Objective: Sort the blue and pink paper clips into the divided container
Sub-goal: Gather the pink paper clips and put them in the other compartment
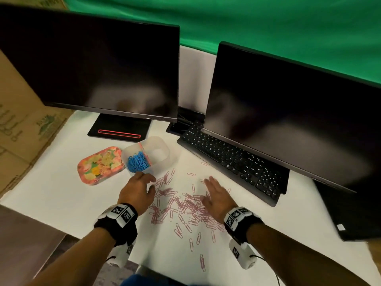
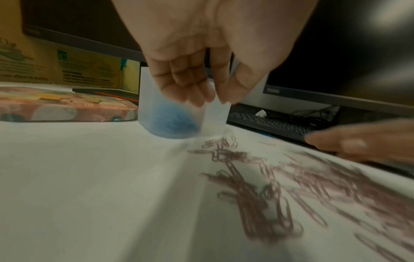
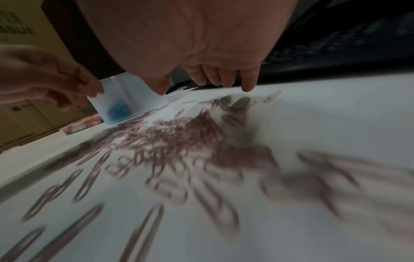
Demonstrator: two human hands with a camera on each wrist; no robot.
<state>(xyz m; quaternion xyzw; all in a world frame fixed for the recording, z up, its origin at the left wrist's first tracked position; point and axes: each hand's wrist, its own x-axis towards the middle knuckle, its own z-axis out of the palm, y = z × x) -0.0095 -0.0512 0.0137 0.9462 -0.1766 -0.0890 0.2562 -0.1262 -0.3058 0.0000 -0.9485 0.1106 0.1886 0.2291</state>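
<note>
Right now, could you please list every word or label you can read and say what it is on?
"SSUE": cut-off letters on the cardboard box.
Its small print, the monitor badge and the keyboard keys: too small or blurred to read.

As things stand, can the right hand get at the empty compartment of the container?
Probably yes. The right hand is open over the pink clips, and the container stands uncovered, its empty half facing that side. The left hand sits by the blue-clip half, not across the path.
</note>
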